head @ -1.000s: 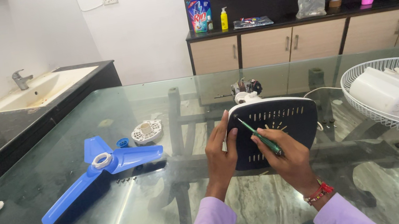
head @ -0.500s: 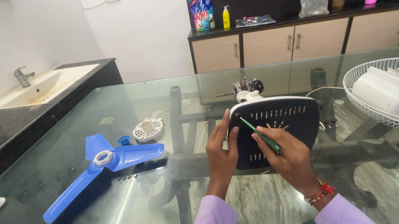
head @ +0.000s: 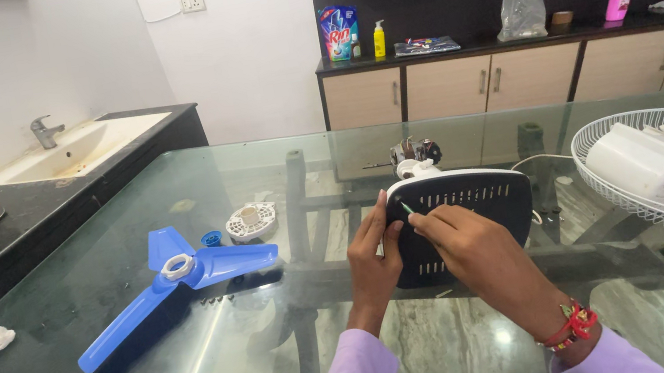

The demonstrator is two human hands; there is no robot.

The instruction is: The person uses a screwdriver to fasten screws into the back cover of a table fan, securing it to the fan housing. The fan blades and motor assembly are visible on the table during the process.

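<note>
Right hand (head: pixel 466 245) now over screwdriver (head: pixel 405 209), near panel (head: pixel 479 216) edge

table (head: pixel 197 341): glossy glass | fan housing (head: pixel 485 198): dark matt plastic | fan blade (head: pixel 162 289): glossy blue plastic

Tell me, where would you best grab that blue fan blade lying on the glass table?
By the white hub of the fan blade, coming from above: the blade lies flat on the table, and the raised ring at the centre gives fingers something to pinch.
</note>
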